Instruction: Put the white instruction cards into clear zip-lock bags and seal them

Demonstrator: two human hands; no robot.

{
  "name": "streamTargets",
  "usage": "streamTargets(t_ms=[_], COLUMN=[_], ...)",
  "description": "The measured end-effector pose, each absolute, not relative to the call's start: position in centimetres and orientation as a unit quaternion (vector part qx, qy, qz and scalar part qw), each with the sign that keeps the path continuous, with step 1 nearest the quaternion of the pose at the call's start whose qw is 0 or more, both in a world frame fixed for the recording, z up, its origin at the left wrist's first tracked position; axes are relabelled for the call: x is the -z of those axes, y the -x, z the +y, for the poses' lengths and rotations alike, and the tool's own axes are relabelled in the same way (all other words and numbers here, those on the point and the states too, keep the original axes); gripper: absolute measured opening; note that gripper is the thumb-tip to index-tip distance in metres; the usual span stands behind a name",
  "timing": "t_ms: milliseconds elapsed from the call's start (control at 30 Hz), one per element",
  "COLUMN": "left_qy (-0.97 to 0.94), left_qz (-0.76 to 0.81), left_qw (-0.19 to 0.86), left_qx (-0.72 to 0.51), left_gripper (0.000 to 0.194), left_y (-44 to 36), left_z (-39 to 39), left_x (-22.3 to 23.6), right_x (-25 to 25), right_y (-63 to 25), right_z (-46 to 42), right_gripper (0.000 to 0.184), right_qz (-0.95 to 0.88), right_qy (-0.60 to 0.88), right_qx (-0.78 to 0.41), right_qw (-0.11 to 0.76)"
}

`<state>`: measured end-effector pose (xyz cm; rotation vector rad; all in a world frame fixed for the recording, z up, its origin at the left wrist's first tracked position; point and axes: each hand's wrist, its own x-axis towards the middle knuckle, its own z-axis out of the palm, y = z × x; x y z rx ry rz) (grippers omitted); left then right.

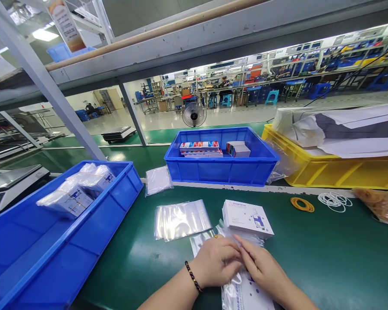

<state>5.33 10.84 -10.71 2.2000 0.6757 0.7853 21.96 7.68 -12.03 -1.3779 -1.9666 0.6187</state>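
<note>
On the person's side of the white printed card stack (245,217), the right hand (261,263) pinches a clear plastic bag (228,296); the left hand (217,260) curls, grip unclear. Probably light, slippery; best held by its edge.

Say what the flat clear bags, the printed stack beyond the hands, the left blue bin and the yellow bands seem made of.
Flat clear bags: thin plastic film, glossy, with bright reflections.
Printed stack: probably paper or thin card; crisp print, layered edges.
Left blue bin: likely molded plastic, slight sheen, uniform color.
Yellow bands: perhaps rubber, from their thin loops; finish unclear.
</note>
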Motion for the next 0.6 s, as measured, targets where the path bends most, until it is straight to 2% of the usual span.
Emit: streamTargets(t_ms=[67, 167, 267, 433, 600], left_qy=[-0.778, -0.647, -0.555, -0.513, -0.596], left_qz=[0.327, 0.414, 0.446, 0.461, 0.446], left_qw=[0.421, 0.540, 0.612, 0.632, 0.560], left_qx=[-0.332, -0.345, -0.343, -0.354, -0.363], left_gripper=[0.017, 0.033, 0.039, 0.035, 0.030], left_y=[-5.3, -5.3, -5.7, -6.1, -6.0], left_z=[11.0, 11.4, 11.6, 11.4, 11.0], left_x=[10.5, 10.2, 10.2, 10.2, 10.2], right_x=[12.4, 12.5, 12.3, 11.2, 10.0], right_y=[-22.1, -22.3, -22.1, -21.3, -20.9], right_z=[7.7, 7.8, 7.8, 7.5, 7.2], right_gripper=[0.042, 0.046, 0.048, 0.039, 0.016], right_qz=[-0.777, -0.820, -0.839, -0.815, -0.792], right_qy=[0.502, 0.451, 0.425, 0.440, 0.456], right_qx=[-0.176, -0.093, -0.058, -0.095, -0.145], right_qw=[0.336, 0.340, 0.336, 0.365, 0.380])
